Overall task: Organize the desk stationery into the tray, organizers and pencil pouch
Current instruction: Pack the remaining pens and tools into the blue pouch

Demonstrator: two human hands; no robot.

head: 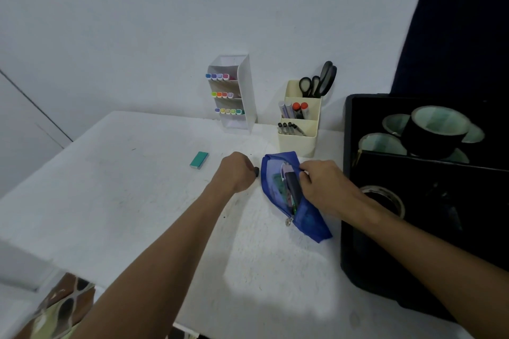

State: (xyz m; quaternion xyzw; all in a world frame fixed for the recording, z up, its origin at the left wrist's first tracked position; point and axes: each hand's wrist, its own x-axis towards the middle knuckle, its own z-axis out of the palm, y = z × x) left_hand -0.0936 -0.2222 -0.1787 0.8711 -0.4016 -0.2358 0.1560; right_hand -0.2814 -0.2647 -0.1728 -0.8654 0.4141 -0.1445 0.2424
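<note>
Left hand [237, 172] clenched round a small dark thing [256, 171] on the desk [124, 187], just left of the pouch [296, 201]. Right hand [322, 184] pinches the pouch's open edge, fingers curled; pouch lies unzipped with items inside, next to the black tray [358, 256] holding tape rolls [435, 129]. Green eraser [199, 160] sits loose on the desk, left of the left hand. Marker rack [234, 93] and cream organizer [300, 121] with scissors [319, 82] stand at the wall
</note>
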